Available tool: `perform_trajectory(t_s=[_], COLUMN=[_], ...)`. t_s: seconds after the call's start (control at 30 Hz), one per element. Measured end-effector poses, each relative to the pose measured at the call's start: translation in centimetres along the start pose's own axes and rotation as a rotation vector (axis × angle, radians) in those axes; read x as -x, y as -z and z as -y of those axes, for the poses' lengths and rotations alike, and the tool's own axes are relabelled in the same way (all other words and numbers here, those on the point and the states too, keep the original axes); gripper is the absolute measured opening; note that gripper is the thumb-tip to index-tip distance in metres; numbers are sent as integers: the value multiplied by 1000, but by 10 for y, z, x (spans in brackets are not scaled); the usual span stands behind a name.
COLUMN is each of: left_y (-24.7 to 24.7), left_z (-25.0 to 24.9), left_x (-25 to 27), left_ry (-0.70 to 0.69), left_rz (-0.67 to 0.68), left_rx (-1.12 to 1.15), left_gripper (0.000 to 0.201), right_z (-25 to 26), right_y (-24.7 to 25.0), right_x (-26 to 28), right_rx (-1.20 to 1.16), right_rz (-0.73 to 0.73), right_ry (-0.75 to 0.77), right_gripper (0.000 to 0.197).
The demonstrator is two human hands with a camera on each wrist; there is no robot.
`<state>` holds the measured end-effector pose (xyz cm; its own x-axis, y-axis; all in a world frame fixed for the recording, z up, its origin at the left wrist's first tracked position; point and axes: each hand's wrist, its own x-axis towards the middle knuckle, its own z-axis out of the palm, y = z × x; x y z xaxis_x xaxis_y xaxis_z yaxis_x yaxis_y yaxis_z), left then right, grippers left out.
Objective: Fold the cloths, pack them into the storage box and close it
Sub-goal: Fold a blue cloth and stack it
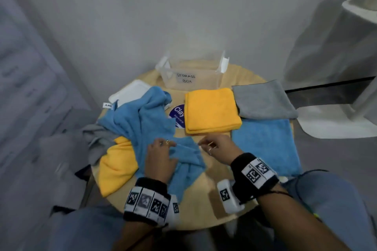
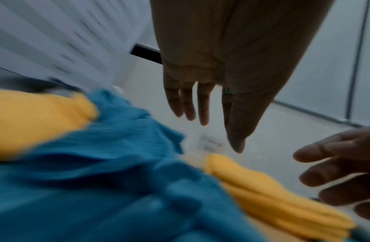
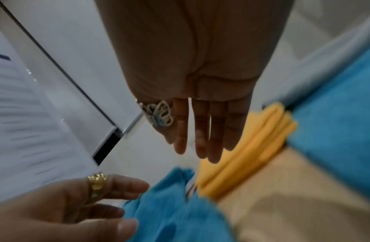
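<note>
Seen from the head camera only: a round pale wooden table point(image 1: 204, 206) carrying the whole layout. At its far edge, a clear plastic storage box point(image 1: 193, 73) with a handwritten label, open on top. Left of it, a flat white plastic lid point(image 1: 130, 91), partly under a crumpled blue terry cloth point(image 1: 146, 120) spread across the table's left half. Beneath that cloth's near-left side, an unfolded yellow cloth point(image 1: 116, 167) and a rumpled grey cloth point(image 1: 95, 138) drooping off the table edge. On the right, three folded pieces: a yellow folded cloth point(image 1: 212, 110) in front of the box, a grey folded cloth point(image 1: 263, 100) just beside it, a blue folded cloth point(image 1: 265, 144) nearer the body. Between the crumpled blue cloth and the folded yellow one, a round purple sticker point(image 1: 178, 114), half hidden.

Left hand point(image 1: 161, 157) down on the crumpled blue cloth near its near corner — fingers straight in the left wrist view, gripping nothing visible. Right hand point(image 1: 216, 146) just beside that corner, above bare wood; fingers extended and loose in the right wrist view — empty.

Shown by the wrist views alone: a large ornate silver ring point(image 3: 159, 114) on the right hand, a gold ring point(image 3: 97, 181) on the left. Both views blurred; box label barely legible there.
</note>
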<state>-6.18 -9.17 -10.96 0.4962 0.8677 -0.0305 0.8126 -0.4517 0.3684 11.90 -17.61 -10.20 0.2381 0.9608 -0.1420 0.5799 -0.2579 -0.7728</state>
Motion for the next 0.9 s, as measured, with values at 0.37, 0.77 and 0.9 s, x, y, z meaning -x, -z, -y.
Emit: perform_trajectory(t_s=[0.37,0.77,0.9], left_y=[-28,-26,-2], left_z=[69,53,30], left_x=[42,35,33], left_ry=[91,173,91], left_rz=[254,396,251], left_rx=[-201,-334,-234], left_gripper=[58,66,75], right_z=[4,10,46], right_y=[-99,-32,0], right_x=[-13,15,25], right_rx=[221,45,-43], right_rz=[-40,-554,-668], right_ry=[-265,-55,202], right_gripper=[66,12,23])
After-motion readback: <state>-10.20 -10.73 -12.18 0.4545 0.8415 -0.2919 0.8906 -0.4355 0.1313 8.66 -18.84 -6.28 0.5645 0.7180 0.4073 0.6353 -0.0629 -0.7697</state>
